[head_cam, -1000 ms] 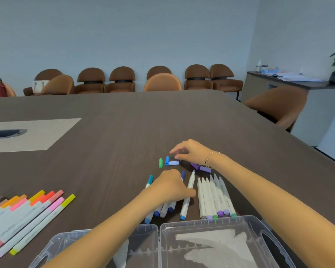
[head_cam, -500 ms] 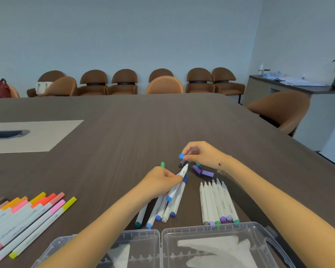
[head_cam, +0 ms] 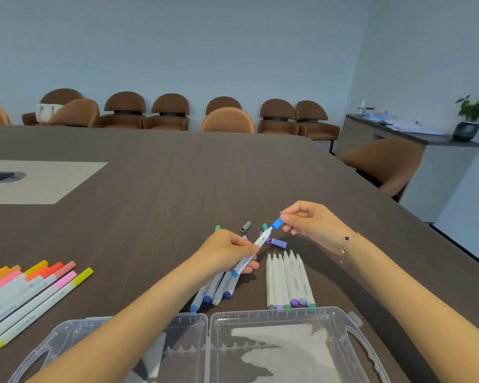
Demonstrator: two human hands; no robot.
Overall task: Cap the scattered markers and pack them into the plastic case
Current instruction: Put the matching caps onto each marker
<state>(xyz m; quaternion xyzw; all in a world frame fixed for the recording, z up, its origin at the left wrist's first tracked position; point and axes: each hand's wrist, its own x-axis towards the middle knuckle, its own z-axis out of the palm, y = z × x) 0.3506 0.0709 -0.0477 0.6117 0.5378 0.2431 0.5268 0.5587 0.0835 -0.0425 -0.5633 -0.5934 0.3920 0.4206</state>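
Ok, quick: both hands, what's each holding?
Left hand: closed, holding a marker.
Right hand: closed, pinching a blue cap.

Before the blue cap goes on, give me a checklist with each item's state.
1. Left hand grips the white marker with the blue end: ok.
2. Right hand pinches the small blue cap: ok.
3. Cap opening in line with the marker tip: ok, just short of it.
4. Cap seated: not ok, not yet on.
5. Clear plastic case open to receive markers: ok.
6. Cap colour matches ink: cannot tell.
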